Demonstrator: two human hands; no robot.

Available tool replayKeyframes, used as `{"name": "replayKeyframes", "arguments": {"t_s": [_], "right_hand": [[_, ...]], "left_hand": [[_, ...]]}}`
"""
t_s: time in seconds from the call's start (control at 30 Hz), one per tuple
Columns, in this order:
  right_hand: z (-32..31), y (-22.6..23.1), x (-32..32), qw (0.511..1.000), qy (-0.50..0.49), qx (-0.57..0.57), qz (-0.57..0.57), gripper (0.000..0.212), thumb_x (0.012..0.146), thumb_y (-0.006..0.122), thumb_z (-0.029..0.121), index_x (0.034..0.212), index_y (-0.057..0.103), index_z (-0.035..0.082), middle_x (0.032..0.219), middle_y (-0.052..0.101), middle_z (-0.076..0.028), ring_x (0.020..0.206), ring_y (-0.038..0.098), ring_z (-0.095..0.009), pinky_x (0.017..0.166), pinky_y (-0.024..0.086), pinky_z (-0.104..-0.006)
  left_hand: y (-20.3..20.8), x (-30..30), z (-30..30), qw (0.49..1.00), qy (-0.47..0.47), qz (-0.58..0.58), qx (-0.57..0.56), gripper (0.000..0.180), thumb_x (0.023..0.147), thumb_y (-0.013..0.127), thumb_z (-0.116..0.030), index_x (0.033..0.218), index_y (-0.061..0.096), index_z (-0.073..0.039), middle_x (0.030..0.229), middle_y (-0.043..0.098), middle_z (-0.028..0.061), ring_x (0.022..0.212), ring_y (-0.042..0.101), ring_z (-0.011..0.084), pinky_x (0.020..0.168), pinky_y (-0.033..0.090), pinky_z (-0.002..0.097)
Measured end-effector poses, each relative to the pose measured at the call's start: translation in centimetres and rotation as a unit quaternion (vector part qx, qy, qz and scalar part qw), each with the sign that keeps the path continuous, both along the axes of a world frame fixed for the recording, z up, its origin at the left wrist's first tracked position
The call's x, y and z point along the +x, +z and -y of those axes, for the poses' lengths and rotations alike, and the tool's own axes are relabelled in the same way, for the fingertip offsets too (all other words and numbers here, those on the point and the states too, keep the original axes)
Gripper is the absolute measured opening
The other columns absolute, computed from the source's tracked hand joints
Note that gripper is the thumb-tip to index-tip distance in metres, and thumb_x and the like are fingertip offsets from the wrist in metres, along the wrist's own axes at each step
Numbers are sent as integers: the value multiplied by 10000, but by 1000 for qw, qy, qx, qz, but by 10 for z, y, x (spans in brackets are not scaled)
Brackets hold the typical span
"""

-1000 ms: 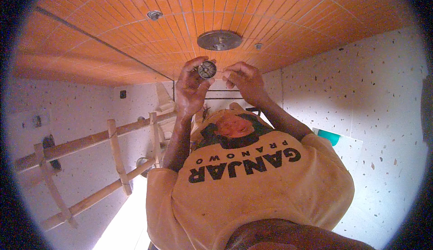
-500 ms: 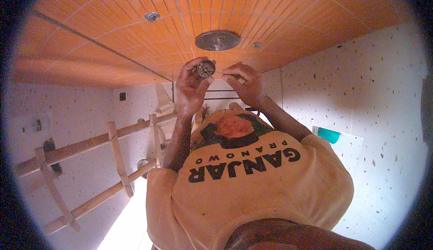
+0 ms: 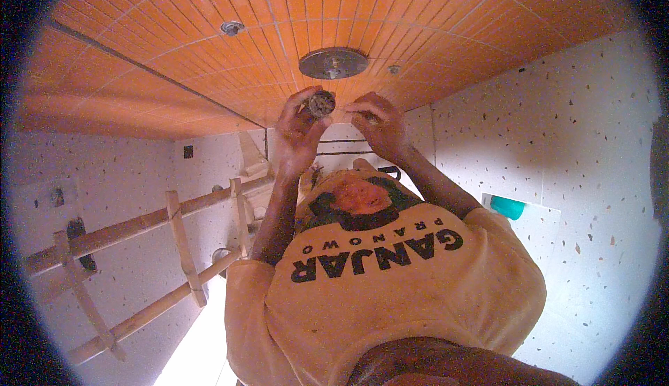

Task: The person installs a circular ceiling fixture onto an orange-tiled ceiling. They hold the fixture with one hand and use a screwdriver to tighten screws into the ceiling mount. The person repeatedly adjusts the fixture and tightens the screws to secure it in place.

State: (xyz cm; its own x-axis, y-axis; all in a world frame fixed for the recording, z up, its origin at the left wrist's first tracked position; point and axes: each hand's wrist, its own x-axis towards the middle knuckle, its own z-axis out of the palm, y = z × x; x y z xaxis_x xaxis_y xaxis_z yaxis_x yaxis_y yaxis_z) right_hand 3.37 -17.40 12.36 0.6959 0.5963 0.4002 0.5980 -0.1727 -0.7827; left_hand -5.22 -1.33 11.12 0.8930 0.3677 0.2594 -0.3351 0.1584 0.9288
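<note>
My left hand point(image 3: 296, 135) is closed round the edge of a round metal knob point(image 3: 321, 104), with fingers and thumb on its rim. The knob's ribbed, hollow-looking underside faces me. Just to its right is my right hand point(image 3: 383, 128), with its fingers pinched together and pointing at the knob. Whatever lies between those fingertips is too small and grainy to make out. Beyond both hands, a round metal valve plate point(image 3: 313, 65) with a stub in its middle sits on the orange tiled wall point(image 3: 418, 10).
Two small metal pipe fittings stick out of the tiles, one at left point(image 3: 232, 28) and one at right point(image 3: 394, 70). A wooden ladder point(image 3: 139, 229) leans along the left side. A speckled white wall point(image 3: 529, 114) stands at right, with a green patch point(image 3: 507, 208) low on it.
My left hand has tilted the knob a little and lifted it slightly. My right hand stays pinched beside it, with its fingers shifted slightly.
</note>
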Motion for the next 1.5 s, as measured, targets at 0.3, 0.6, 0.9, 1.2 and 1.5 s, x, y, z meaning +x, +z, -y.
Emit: {"name": "replayKeyframes", "arguments": {"t_s": [0.3,0.6,0.9,1.2,1.5], "right_hand": [[-5,-14,12,982,-35,6,-184,163,825,637,67,985,625,35,897,649,-76,808,625,-178,721,518,-314],[-2,-37,28,945,-27,80,-317,228,836,649,92,1044,588,19,902,671,-85,803,636,-155,730,529,-301],[-7,-33,32,980,-76,35,-181,256,849,681,183,1022,617,7,927,689,-118,859,677,-199,759,543,-323],[-9,-42,42,986,-97,16,-134,253,833,688,142,1047,631,20,889,702,-109,836,681,-182,762,545,-315],[-4,-40,43,992,-95,-55,-59,327,845,674,284,1056,645,36,980,679,-150,871,665,-289,783,530,-375]], "left_hand": [[-19,17,-2,1000,12,7,-6,501,804,596,118,1265,457,-19,1214,543,114,1120,554,212,946,465,331],[-23,26,0,1000,12,-2,-23,498,797,614,98,1258,459,-6,1185,554,124,1084,573,208,924,474,317],[-36,48,0,999,29,-22,-22,453,822,638,35,1228,443,-13,1136,561,113,1061,584,219,895,495,319],[-47,58,2,998,39,-38,-16,430,820,671,1,1192,456,-21,1107,580,106,1036,590,209,875,503,315],[-58,64,3,997,32,-28,-63,417,821,670,-3,1182,462,3,1106,595,116,1036,598,212,899,499,324]]}}
